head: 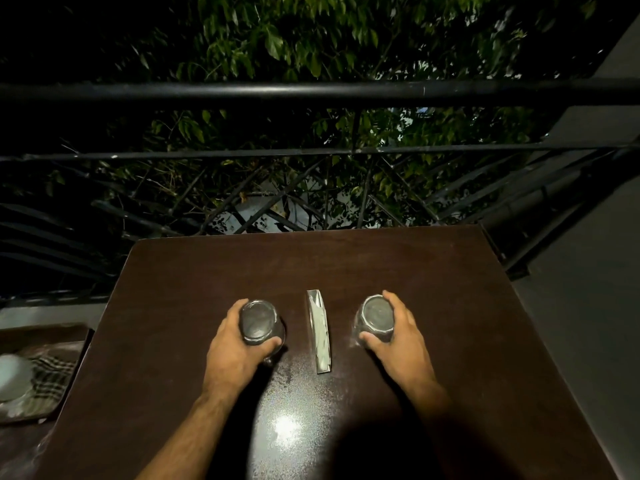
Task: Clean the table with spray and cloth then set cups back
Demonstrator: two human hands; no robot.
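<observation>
Hands (left (231, 344), right (398, 336)) hold two glasses (258, 322) on table (433, 289).

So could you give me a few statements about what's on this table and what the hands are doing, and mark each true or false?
1. Each hand grips a glass. True: left hand holds the left glass, right hand the right glass.
2. A napkin holder stands between the glasses. True.
3. The checked cloth lies spread on the table. False: it lies on a tray left of the table.
4. The table is white. False: it is dark brown.
</observation>
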